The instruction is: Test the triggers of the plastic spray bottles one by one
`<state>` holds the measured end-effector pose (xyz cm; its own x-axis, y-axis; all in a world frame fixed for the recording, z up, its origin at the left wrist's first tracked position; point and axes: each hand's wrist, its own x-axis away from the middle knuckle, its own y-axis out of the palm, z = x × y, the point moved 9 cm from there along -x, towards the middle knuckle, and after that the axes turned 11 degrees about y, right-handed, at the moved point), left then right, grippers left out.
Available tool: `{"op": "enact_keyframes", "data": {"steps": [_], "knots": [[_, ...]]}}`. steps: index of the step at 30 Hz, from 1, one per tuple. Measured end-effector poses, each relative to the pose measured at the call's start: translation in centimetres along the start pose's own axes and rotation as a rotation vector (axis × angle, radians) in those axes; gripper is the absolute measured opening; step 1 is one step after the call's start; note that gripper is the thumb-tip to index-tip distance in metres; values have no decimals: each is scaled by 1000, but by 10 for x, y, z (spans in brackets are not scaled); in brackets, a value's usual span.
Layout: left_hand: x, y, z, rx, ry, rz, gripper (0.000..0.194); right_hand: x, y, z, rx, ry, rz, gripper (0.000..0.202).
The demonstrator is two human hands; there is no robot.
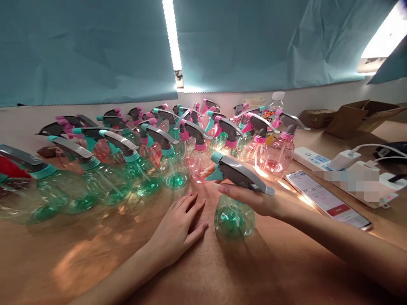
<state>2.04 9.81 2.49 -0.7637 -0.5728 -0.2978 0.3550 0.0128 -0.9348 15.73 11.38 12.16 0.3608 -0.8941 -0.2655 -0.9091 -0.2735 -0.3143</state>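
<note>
My right hand (246,197) is wrapped round the neck of a green spray bottle (233,222), just under its grey and teal trigger head (240,171). The clear green body stands near the table surface; whether its base touches, I cannot tell. To its left, my left hand (178,224) lies flat on the table with the fingers spread, holding nothing. Beyond both hands, a green spray bottle (174,171) and a pink spray bottle (199,163) stand in the front of a crowd of similar bottles.
Several more spray bottles (108,182) reach along the left. On the right lie a phone (327,199) with a lit timer and a power strip (313,159) with chargers and cables. An open cardboard box (346,120) and a clear bottle with a white cap (277,96) stand behind.
</note>
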Motion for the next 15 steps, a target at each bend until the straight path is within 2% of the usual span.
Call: {"op": "enact_keyframes", "data": {"steps": [6,15], "knots": [[-1,-1,0,0,3,2,47,1,3,10,-22,18,-26,25],[-1,2,-1,-17,2,-23,48,0,5,13,-31,15,-25,24]]}}
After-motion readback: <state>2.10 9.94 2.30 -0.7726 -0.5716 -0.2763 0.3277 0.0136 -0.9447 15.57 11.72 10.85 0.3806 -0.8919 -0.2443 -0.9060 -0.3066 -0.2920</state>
